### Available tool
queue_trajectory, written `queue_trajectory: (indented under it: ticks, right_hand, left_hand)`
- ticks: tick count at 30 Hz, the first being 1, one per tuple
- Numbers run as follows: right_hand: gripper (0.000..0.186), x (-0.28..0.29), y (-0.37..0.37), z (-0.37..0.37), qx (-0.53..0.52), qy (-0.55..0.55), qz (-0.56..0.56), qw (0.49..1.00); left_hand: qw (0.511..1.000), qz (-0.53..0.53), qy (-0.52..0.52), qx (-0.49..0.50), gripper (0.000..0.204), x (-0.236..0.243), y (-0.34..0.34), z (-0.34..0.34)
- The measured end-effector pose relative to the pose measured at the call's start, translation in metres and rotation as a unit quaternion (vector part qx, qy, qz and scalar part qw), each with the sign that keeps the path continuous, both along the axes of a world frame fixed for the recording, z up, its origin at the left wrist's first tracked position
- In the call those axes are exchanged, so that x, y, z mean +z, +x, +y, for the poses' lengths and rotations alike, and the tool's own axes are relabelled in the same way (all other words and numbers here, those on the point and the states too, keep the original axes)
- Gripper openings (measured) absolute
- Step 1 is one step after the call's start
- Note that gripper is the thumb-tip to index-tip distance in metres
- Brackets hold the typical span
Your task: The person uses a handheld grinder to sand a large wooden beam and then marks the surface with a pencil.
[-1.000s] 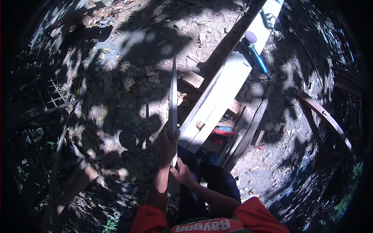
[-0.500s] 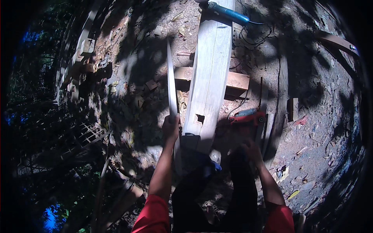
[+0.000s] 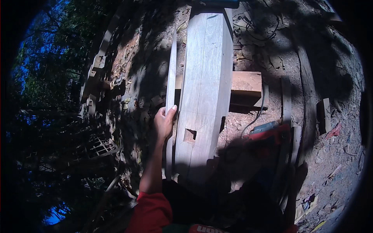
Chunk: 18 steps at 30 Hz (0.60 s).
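Note:
My left hand [image 3: 165, 120] grips a long thin wooden strip [image 3: 172, 66], which stands alongside the left side of a thick pale timber beam [image 3: 206, 70]. The beam has a square mortise hole [image 3: 190, 135] in its near part and pencilled lines on top. My right hand [image 3: 299, 173] is down at the lower right in deep shadow, near loose wooden pieces; its fingers are too dark to read. A red and grey power tool [image 3: 260, 134] with a cable lies on the ground right of the beam.
A short wooden block [image 3: 244, 81] lies crosswise under the beam. A dark tool [image 3: 217, 4] rests at the beam's far end. Several offcuts and a long weathered pole [image 3: 309, 93] lie to the right. Leaves, branches and lattice [image 3: 103, 147] are at the left.
My right hand has left the strip and moved down to the right; my left hand still holds it. The view has turned, so the beam now runs upright through the middle.

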State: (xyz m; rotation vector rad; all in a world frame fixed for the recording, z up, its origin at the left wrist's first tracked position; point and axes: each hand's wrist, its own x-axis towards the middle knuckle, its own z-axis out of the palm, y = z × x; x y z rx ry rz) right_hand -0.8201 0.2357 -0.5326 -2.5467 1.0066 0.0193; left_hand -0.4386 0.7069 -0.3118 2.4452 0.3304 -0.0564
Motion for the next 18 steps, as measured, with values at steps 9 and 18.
queue_trajectory:
  ticks: [9, 18]
  right_hand:
    - [0.066, -0.059, -0.011, 0.025, 0.057, -0.251, 0.039, 0.966]
    - [0.059, -0.052, -0.011, 0.029, 0.051, -0.251, 0.036, 0.966]
  left_hand:
    - [0.997, -0.001, 0.050, -0.052, 0.057, -0.007, -0.002, -0.017]
    - [0.995, 0.032, 0.069, -0.062, 0.057, -0.009, -0.003, -0.022]
